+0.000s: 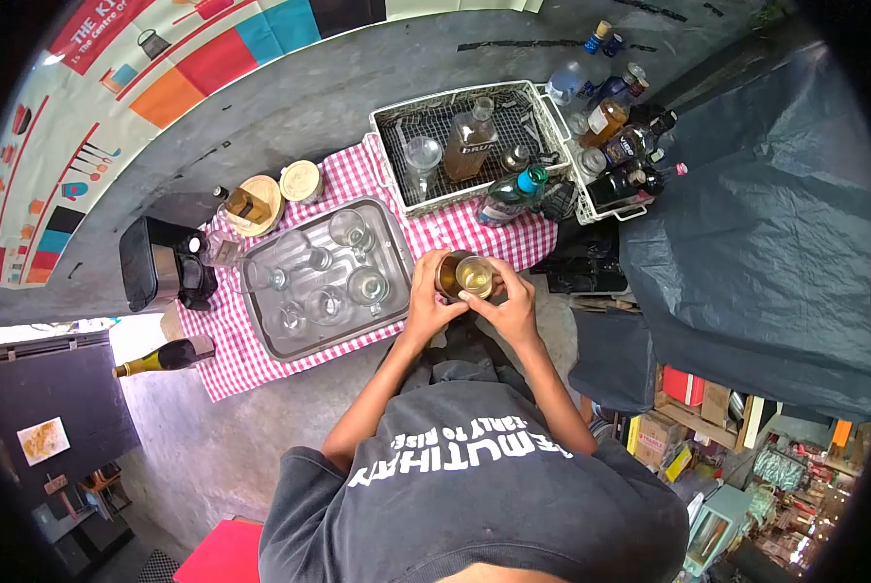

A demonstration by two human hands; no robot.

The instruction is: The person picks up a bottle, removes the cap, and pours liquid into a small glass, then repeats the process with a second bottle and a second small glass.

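In the head view, we look down past a dark printed shirt (494, 476) at a grey wall (328, 97) with a colourful kitchen-themed banner (212, 73) across its upper left. Below the wall, a pink-and-white checked cloth (231, 374) lies beneath a grey tray (393, 225) with several clear glasses (367, 285) spread across it.

Just beyond the near edge of the cloth, to the right of the tray, our two hands meet. Our left hand (431, 299) is part closed, fingers curled round the side of a brown vessel (449, 276). Our right hand (509, 303) is part closed round a clear glass (475, 278) with a pale yellowish look inside, its thumb near the rim. The two vessels sit close together between our palms; we cannot tell whether they touch.

Behind them, a white-rimmed wire basket (408, 99) holds a glass mug (422, 157) and a square bottle (471, 144). A green bottle with a blue cap (506, 197) stands beside the basket's near side. More bottles (622, 136) crowd to the right. Left of the tray we see a black appliance (150, 264) and, below it, a dark bottle with a gold neck (168, 356) lying partly on the cloth.
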